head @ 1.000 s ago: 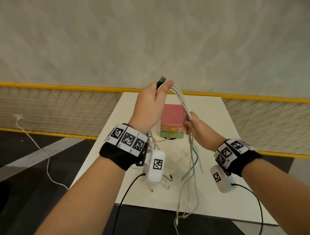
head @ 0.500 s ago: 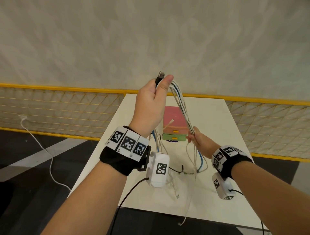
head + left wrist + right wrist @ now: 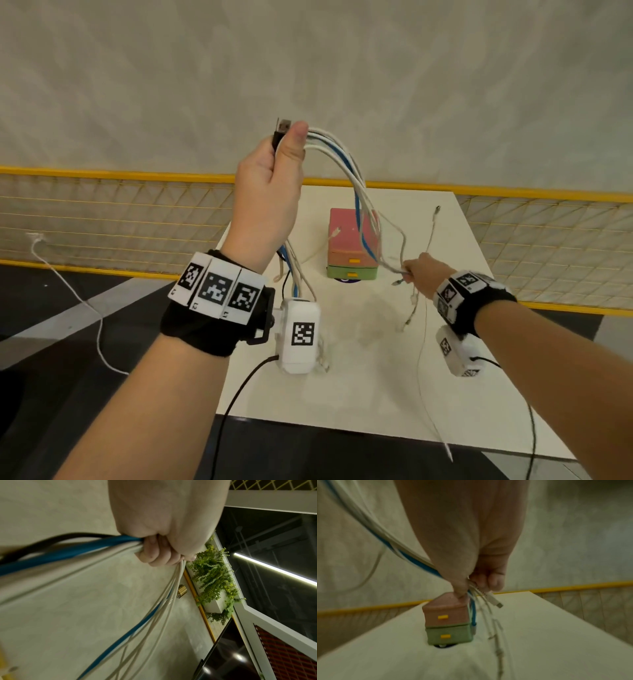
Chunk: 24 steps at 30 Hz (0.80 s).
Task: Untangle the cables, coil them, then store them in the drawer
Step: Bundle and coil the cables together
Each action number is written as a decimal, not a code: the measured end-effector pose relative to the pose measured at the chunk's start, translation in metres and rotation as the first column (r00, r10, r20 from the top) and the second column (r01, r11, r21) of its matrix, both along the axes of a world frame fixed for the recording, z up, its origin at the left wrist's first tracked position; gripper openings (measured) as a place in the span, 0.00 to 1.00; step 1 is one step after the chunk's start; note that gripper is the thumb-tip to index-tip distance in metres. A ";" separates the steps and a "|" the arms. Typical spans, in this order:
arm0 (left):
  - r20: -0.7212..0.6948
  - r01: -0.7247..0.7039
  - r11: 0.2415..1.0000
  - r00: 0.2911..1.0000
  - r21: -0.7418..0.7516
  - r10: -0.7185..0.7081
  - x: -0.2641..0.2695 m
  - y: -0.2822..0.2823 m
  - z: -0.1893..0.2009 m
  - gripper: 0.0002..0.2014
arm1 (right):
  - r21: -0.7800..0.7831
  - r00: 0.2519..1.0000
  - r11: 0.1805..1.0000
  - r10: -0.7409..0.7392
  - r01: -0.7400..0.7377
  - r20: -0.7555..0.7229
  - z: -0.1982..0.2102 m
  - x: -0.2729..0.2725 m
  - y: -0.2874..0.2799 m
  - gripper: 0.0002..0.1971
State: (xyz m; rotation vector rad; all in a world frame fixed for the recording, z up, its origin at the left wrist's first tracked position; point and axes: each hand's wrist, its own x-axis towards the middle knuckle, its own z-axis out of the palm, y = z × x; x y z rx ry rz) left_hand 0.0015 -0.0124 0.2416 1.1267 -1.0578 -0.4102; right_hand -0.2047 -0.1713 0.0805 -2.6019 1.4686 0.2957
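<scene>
Step in hand, as I read it: untangling, or at most lining the strands up before a coil; no loops formed yet; left hand (image 3: pixel 270 192) sits high at upper centre of the head view, fingers curled tight round the bundle of cables (image 3: pixel 346 164), thumb pressed over the top, a dark USB plug (image 3: pixel 281 127) poking out above the fist; left wrist view confirms a closed grip on blue, white and one black strand (image 3: pixel 68 550); right hand (image 3: pixel 423 274) is lower, at centre right, grip closed on the same bundle further down; right wrist view is blurred but shows thumb and fingers pinching the strands with several loose connector ends (image 3: pixel 496 602) hanging below the fist; bundle arcs from the left fist down to the right one, crossing in front of the small drawer unit (image 3: pixel 352 253); more strands hang below the left wrist, and one thin white tail drops past the near edge of the table (image 3: pixel 462 394); drawer unit stands mid-table, pink over green, both drawers look shut; whether strands are still knotted between the hands I cannot tell; next move likely needs the left grip held as anchor while the right pulls ends free one at a time, then winds; a hand must be freed to open a drawer.
</scene>
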 end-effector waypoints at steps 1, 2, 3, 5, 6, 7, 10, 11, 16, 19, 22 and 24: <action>-0.011 0.002 1.000 1.000 -0.003 -0.002 0.001 -0.001 0.000 0.19 | 0.041 0.993 0.996 -0.088 0.085 0.076 0.005 0.000 -0.006 0.08; -0.020 0.006 1.000 1.000 -0.007 -0.006 0.002 -0.001 0.000 0.19 | 0.035 0.972 0.987 -0.159 0.155 0.172 0.008 -0.001 -0.012 0.10; -0.027 0.009 1.000 1.000 -0.012 -0.009 0.002 -0.001 0.001 0.19 | -0.011 0.936 0.976 -0.204 0.217 0.288 0.012 -0.004 -0.016 0.12; -0.035 0.007 1.000 0.999 -0.022 -0.008 0.002 -0.001 0.002 0.20 | -0.124 0.848 0.951 -0.190 0.285 0.495 0.017 -0.012 -0.021 0.15; -0.040 0.008 1.000 0.999 -0.026 -0.009 0.002 -0.001 0.001 0.20 | -0.159 0.795 0.943 -0.148 0.293 0.588 0.020 -0.014 -0.022 0.15; -0.044 0.016 1.000 0.999 -0.024 -0.017 0.002 -0.002 0.001 0.20 | -0.186 0.763 0.943 -0.098 0.277 0.638 0.023 -0.016 -0.024 0.16; -0.021 0.046 0.999 0.999 0.024 -0.046 0.001 -0.008 -0.010 0.19 | -0.178 0.881 0.977 -0.023 0.121 0.472 0.026 -0.017 -0.030 0.29; 0.001 0.055 0.997 0.998 0.051 -0.055 -0.001 -0.011 -0.015 0.18 | -0.122 0.915 0.988 -0.041 0.098 0.401 0.028 -0.017 -0.030 0.34; 0.326 0.058 0.973 0.936 0.225 -0.132 -0.017 -0.026 -0.038 0.18 | -0.095 0.767 0.995 0.028 0.043 0.641 0.060 -0.004 -0.006 0.22; 0.453 0.034 0.912 0.860 0.409 -0.235 -0.026 -0.029 -0.046 0.20 | -0.071 0.507 0.996 0.093 -0.062 0.857 0.087 0.016 0.023 0.22; 0.521 -0.017 0.859 0.802 0.512 -0.294 -0.034 -0.029 -0.049 0.31 | -0.127 0.510 0.942 0.278 -0.311 0.814 0.110 0.033 0.053 0.34; 0.500 -0.005 0.827 0.799 0.562 -0.335 -0.036 -0.031 -0.049 0.40 | -0.173 0.659 0.912 0.391 -0.373 0.642 0.108 0.046 0.061 0.45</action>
